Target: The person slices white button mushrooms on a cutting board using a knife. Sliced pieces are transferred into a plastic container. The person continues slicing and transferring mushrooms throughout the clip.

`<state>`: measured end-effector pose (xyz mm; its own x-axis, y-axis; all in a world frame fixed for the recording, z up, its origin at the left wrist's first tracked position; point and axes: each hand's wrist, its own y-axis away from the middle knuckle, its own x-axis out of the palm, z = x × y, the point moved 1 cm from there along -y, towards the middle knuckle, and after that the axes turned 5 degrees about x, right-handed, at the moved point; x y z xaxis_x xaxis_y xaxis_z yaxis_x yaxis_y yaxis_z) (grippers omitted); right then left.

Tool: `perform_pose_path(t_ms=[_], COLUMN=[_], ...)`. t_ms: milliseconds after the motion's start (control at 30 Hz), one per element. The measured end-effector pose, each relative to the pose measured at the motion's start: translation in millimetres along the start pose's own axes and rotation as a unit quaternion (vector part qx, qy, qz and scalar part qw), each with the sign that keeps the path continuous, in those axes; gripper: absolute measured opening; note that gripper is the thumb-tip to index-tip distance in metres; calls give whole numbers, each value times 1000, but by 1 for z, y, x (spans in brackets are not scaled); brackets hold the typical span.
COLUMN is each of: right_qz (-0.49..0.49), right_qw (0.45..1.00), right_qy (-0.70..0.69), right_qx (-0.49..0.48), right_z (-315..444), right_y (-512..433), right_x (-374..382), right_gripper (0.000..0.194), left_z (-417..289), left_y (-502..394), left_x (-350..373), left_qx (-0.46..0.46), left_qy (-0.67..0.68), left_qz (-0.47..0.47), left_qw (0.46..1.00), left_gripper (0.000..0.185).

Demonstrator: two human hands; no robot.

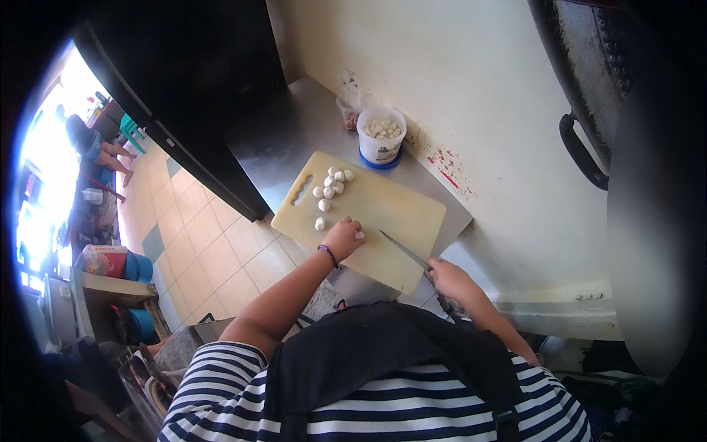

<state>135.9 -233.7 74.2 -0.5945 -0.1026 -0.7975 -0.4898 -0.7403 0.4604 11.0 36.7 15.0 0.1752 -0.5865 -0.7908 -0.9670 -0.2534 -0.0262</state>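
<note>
My left hand [343, 241] is at the near edge of a cream plastic cutting board [386, 204], its fingers closed on a white piece of food [359, 235]. In my right hand [452, 282] is a kitchen knife [406, 250]; its blade lies low over the board's right part, with the tip towards my left hand. Whether the blade touches the board I cannot tell. Several small round white food balls [330, 181], perhaps fish balls, lie on the board's left part, near the handle slot.
A white plastic tub [380, 148] of cut white pieces stands on a blue lid [381, 164] behind the board. Beside it is a clear plastic cup [341, 108] with reddish contents. A metal table [287, 127] meets the wall [442, 72]; a black refrigerator [193, 83] rises left.
</note>
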Motion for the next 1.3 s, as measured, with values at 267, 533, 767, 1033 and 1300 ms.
perform_pose_path(t_ms=[267, 533, 767, 1033, 1300], right_qz=[-27, -33, -19, -20, 0], right_qw=[999, 999, 999, 999, 999], right_qy=[38, 22, 27, 13, 6], right_qx=[-22, -24, -27, -24, -47], right_z=[33, 34, 36, 37, 45], right_y=[-6, -1, -7, -7, -7], right_x=[16, 0, 5, 2, 9], right_gripper=[20, 17, 17, 18, 17], left_z=[-8, -4, -5, -9, -9], left_y=[14, 15, 17, 18, 21], left_x=[12, 13, 11, 6, 9], left_qx=[-68, -74, -83, -69, -57], left_qy=[98, 98, 120, 98, 96], left_qz=[-83, -84, -82, -77, -87], left_qw=[989, 989, 986, 990, 990], left_gripper=[21, 15, 15, 12, 12])
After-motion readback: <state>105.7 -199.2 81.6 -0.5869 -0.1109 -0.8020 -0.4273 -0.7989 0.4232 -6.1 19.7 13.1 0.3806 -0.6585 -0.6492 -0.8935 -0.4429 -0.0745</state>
